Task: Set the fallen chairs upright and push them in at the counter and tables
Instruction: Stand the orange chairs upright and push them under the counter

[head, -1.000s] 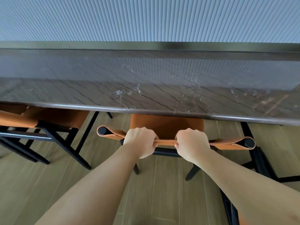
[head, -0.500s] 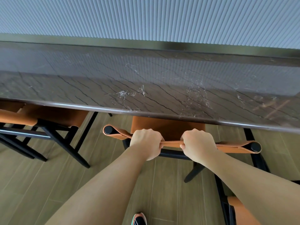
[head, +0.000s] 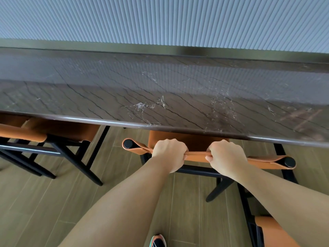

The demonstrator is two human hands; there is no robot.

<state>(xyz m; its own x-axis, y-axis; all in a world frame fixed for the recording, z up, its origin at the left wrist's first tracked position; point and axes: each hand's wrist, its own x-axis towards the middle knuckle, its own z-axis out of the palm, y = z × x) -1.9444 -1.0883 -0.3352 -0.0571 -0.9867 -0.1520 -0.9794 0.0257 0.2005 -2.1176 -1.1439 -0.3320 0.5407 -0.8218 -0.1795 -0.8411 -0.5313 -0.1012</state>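
A person's two hands grip the orange strap back of a chair (head: 188,139) standing upright at the near edge of a dark marble bench (head: 160,90). The left hand (head: 169,154) is closed over the strap (head: 195,156) left of its middle; the right hand (head: 226,158) is closed over it just beside, fingers curled under. The chair's orange seat lies partly under the bench's near edge, its black legs on the wood-plank floor (head: 44,202). A second chair (head: 58,138) stands upright toward the bench's left end, seat tucked under the edge. Part of a third chair (head: 267,229) shows at the lower right. A shoe tip (head: 158,241) shows on the floor below the arms. A ribbed wall (head: 160,20) runs along the bench's far edge.
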